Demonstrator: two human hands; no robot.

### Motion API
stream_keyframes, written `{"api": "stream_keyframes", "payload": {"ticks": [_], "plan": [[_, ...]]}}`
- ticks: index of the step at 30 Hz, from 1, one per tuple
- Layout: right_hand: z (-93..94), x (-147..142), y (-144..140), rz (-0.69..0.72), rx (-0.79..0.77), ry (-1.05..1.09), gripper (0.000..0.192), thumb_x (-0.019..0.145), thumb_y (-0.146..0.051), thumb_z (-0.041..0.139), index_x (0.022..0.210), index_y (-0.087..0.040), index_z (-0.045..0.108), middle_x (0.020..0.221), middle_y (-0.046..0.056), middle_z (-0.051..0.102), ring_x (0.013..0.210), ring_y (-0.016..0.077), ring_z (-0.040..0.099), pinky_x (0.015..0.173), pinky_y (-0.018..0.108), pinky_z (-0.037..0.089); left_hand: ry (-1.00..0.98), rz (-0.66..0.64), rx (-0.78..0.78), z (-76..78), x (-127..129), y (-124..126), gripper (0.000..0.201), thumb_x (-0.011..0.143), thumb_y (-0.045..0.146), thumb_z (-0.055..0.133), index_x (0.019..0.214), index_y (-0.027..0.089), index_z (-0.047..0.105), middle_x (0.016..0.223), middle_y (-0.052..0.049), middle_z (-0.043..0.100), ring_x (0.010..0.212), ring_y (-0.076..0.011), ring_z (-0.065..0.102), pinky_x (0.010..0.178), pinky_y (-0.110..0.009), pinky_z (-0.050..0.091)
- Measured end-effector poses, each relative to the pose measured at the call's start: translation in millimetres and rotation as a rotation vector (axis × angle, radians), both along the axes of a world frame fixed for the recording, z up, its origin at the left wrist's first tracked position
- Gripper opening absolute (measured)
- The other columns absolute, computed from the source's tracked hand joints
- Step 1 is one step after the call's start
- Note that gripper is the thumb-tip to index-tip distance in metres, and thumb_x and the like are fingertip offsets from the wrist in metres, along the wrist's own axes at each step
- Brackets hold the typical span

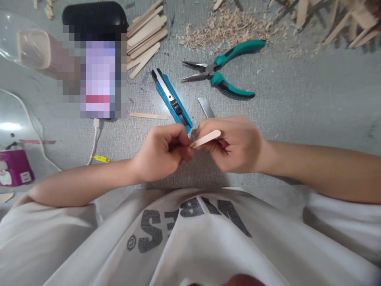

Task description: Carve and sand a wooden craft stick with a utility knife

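Note:
Low over the table, in front of the shirt, my left hand is closed, thumb and fingertips pinching one end of a wooden craft stick. The stick's rounded free end slants up to the right, across the front of my right hand. My right hand is curled round a knife. Its flat silver blade points up and left past the knuckles, and a bit of reddish handle shows in the fist. Just beyond my left fingers lies a blue utility knife.
Green-handled needle-nose pliers lie spread on the table. Wood shavings and a pile of craft sticks are behind. One loose stick lies left. A phone, white cable and purple adapter stand further left.

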State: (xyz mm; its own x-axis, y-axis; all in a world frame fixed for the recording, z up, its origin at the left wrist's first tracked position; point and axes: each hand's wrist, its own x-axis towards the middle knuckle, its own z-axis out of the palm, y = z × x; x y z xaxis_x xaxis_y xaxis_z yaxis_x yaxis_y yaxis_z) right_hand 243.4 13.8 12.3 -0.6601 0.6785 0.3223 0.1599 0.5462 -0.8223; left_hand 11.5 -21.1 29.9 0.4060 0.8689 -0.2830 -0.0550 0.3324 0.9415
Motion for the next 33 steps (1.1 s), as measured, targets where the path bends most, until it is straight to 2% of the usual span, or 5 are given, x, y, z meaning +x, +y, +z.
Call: {"api": "stream_keyframes", "payload": {"ticks": [3, 7, 14, 21, 33], "plan": [[0.9, 4, 10, 0.035, 0.040, -0.023, 0.019, 0.110, -0.010, 0.068, 0.100, -0.027, 0.067, 0.082, -0.004, 0.074, 0.066, 0.0136, 0.066, 0.063, 0.029, 0.049, 0.000, 0.005, -0.004, -0.6, 0, 3, 0.028, 0.084, 0.009, 0.083, 0.077, 0.022, 0.059, 0.065, 0.003, 0.071, 0.049, -0.0083, 0.058, 0.044, -0.020, 0.046], [-6.4, 0, 14, -0.092, 0.132, 0.044, 0.019, 0.122, -0.028, 0.068, 0.106, -0.024, 0.075, 0.092, 0.002, 0.083, 0.076, 0.0163, 0.077, 0.069, 0.030, 0.056, -0.071, 0.043, -0.046, -1.2, 0, 9, 0.039, 0.090, 0.029, 0.102, 0.086, 0.022, 0.064, 0.070, 0.001, 0.078, 0.048, -0.0094, 0.062, 0.043, -0.021, 0.046], [-9.8, 3, 21, -0.071, 0.102, -0.019, 0.042, 0.130, -0.052, 0.054, 0.113, -0.022, 0.078, 0.076, -0.003, 0.072, 0.061, 0.0126, 0.063, 0.061, 0.029, 0.047, -0.202, 0.015, -0.188, -9.8, -4, 16, 0.068, 0.091, 0.074, 0.102, 0.091, 0.025, 0.055, 0.060, 0.006, 0.070, 0.038, -0.0076, 0.049, 0.037, -0.021, 0.036], [-4.4, 6, 31, -0.024, -0.112, 0.039, 0.037, 0.128, -0.038, 0.057, 0.103, -0.021, 0.078, 0.062, -0.006, 0.059, 0.051, 0.0121, 0.052, 0.052, 0.029, 0.041, -0.243, 0.055, -0.166, -17.9, -7, 22, 0.060, 0.094, 0.071, 0.099, 0.091, 0.026, 0.059, 0.057, 0.007, 0.057, 0.040, -0.0076, 0.035, 0.039, -0.027, 0.022], [-6.5, 4, 24, -0.061, -0.099, -0.060, 0.039, 0.123, -0.036, 0.059, 0.088, -0.026, 0.071, 0.063, -0.006, 0.062, 0.051, 0.0124, 0.052, 0.057, 0.031, 0.044, -0.314, -0.073, -0.196, -25.7, -7, 22, 0.055, 0.098, 0.065, 0.096, 0.080, 0.023, 0.065, 0.047, 0.010, 0.040, 0.037, -0.0068, 0.027, 0.038, -0.021, 0.025]]}}
